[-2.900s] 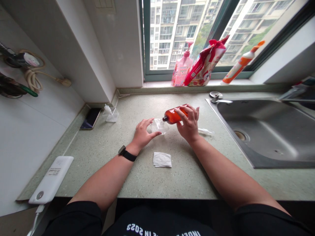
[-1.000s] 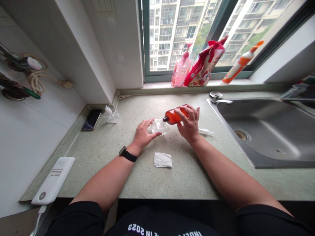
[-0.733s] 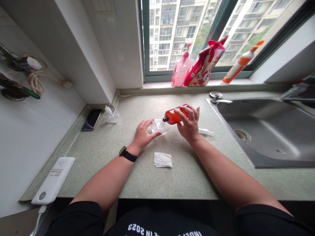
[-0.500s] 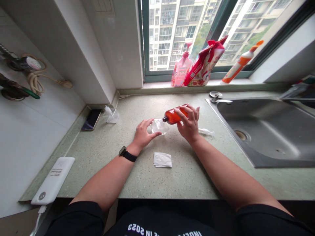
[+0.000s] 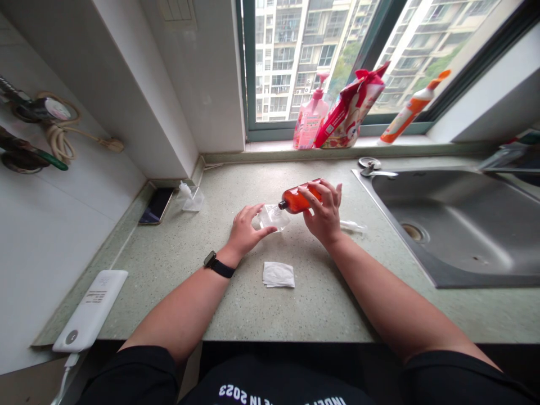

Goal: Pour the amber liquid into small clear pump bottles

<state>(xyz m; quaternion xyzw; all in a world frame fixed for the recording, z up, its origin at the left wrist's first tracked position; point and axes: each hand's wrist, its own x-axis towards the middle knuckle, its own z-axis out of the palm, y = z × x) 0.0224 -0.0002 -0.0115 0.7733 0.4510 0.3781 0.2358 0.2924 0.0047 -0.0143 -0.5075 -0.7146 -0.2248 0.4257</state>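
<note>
My right hand is wrapped round an orange-red bottle, tipped on its side with its dark threaded neck pointing left. The neck sits at the upper right of a clear plastic container on the counter. Thumb and fingers of my left hand grip that container from its left side. Whether liquid runs from the bottle is too small to tell. Behind my right wrist lies a clear pump top. A folded white tissue rests on the counter in front of the container.
A small clear pump bottle and a phone are at the back left. The white power bank lies by the left front edge. To the right is a steel sink. A pink pump bottle and red bag stand on the sill.
</note>
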